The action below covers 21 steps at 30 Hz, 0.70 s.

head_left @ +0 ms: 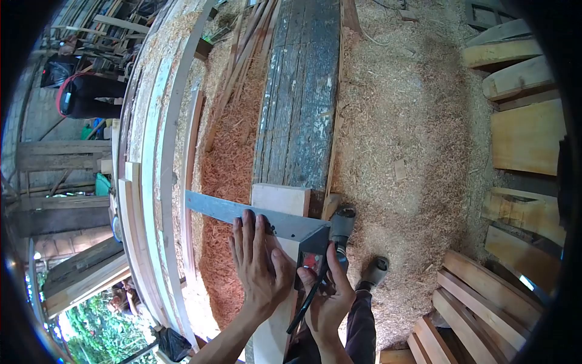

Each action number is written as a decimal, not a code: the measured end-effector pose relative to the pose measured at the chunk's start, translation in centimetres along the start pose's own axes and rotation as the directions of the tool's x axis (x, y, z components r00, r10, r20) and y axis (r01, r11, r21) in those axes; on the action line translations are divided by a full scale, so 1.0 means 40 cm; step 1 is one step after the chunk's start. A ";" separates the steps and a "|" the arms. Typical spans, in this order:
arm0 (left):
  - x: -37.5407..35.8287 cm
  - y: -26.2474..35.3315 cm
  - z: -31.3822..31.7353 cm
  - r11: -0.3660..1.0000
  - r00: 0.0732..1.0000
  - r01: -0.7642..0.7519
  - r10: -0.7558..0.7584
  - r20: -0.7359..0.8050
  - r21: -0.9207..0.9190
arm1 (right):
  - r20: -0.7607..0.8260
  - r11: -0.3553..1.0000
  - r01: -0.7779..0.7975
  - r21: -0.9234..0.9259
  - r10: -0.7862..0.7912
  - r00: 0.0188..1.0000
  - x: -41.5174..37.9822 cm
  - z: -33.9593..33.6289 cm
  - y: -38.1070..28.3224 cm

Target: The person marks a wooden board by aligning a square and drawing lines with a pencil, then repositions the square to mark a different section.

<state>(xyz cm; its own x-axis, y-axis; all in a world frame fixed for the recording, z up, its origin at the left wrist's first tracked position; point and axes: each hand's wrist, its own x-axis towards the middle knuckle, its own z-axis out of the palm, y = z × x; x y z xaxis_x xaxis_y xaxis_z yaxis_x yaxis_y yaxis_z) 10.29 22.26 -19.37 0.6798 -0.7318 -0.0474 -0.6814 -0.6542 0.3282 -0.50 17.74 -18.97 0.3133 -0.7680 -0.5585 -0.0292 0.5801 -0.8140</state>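
Note:
A flat metal square [219, 208] lies across a pale wooden board [280, 197], its long blade reaching out to the left. My left hand [260, 273] rests on the board with fingers stretched out, fingertips at the blade's near edge. At the square's right end, my right hand [330, 300] has its thumb and fingers closed around a thin black stick [305, 310] that slants down to the left. A dark part with a red patch [311, 262] shows between the right thumb and the square; I cannot tell what it is.
The board lies on a long weathered bench [297, 103]. Wood shavings [412, 151] cover the floor, and my shoe [374, 272] stands there. Cut timber [527, 136] is stacked at the right, long planks [159, 182] run along the left. Another person's legs [97, 96] show at upper left.

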 end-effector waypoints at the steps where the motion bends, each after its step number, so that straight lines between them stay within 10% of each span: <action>1: 0.000 0.001 -0.002 1.000 1.000 0.001 -0.001 -0.004 0.002 | 0.003 1.000 0.005 0.002 -0.005 1.000 0.001 0.000 -0.001; 21: -0.004 0.006 -0.012 0.995 0.991 0.097 -0.095 -0.099 0.017 | 0.195 0.989 0.151 -0.013 -0.145 0.970 0.002 -0.018 0.003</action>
<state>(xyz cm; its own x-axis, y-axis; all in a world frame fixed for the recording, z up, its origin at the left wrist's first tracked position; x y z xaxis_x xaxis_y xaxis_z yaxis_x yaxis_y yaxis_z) 10.16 22.30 -18.84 0.7648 -0.6441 0.0156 -0.6170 -0.7253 0.3055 -1.17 17.55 -19.20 0.4933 -0.7763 -0.3924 0.0063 0.4543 -0.8908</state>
